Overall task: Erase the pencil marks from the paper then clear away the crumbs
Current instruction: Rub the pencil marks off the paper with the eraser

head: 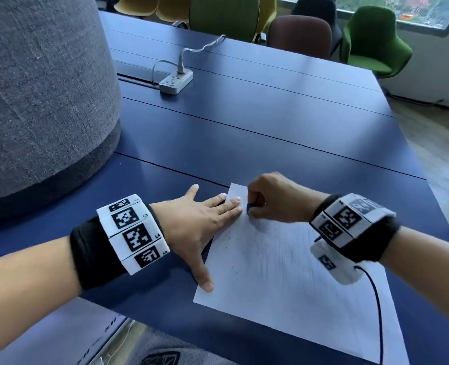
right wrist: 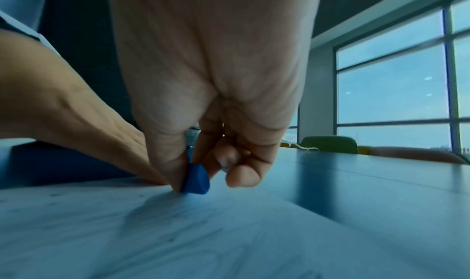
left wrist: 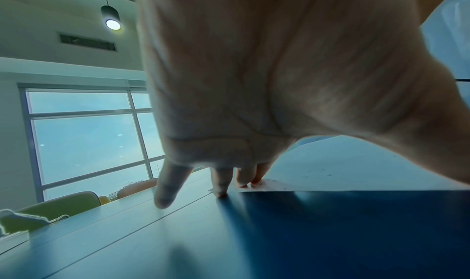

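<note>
Two hands at work: left hand [head: 191, 227] flat, fingers spread, pinning paper [head: 284, 280] on table [head: 244, 127] vs sliding; right hand [head: 273, 198] pinches blue eraser [right wrist: 197, 179] w/ tip rubbing pencil marks [head: 278, 248] nr far corner. Crumbs [head: 234, 248] not cleared yet.

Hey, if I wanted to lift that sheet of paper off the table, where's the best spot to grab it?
Judging by its pose, take the paper at its near left corner, coming from the left edge. It lies flat on the table, so slide a fingertip under first. The far end is pinned by the left hand and the eraser.
</note>
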The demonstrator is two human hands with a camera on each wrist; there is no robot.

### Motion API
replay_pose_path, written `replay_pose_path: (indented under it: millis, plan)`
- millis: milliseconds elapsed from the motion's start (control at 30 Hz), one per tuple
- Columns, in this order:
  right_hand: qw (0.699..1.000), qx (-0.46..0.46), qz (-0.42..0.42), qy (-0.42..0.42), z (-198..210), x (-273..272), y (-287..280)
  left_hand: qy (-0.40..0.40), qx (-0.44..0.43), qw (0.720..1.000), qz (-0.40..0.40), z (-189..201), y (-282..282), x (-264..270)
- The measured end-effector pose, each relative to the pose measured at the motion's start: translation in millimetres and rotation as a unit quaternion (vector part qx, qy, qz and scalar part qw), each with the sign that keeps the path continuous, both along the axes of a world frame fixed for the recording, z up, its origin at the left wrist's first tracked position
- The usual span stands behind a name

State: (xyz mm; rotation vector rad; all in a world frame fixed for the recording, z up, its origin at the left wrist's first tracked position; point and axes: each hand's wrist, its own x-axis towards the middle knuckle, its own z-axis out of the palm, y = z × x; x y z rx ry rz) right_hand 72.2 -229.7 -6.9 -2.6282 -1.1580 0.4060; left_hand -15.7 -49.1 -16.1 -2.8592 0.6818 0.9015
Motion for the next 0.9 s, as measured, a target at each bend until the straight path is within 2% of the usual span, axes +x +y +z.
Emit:
replay_pose_path:
  millis: [67, 233, 400, 567, 733, 900]
  plan:
    - [1.000, 0.000, -0.008, -0.013, -2.4, 0.7, 0.4, -0.001, -0.005, 1.000, 0.003, -0.9, 1.1, 0.3]
    - [0.995, -0.043, 0.080, 0.046, -3.5, -24.4, 1.0, -0.005, -0.028, 1.000, 0.003, -3.7, 2.4, 1.1]
    - [1.000, -0.007, 0.006, -0.011, -1.4, 5.4, -1.4, -0.003, -0.012, 1.000, 0.005, -3.5, -0.1, 0.5]
    - [0.997, -0.022, 0.064, 0.032, -5.6, -22.5, 0.5, -0.005, -0.026, 1.000, 0.003, -4.3, 1.5, 1.7]
    - [1.000, -0.005, -0.002, -0.014, -2.4, 13.4, -0.1, -0.003, -0.009, 1.000, -0.004, -0.3, -1.0, 0.7]
    - [0.998, -0.016, 0.051, 0.025, -6.9, -10.7, -2.6, -0.004, -0.019, 1.000, -0.011, -0.2, -0.6, 0.9]
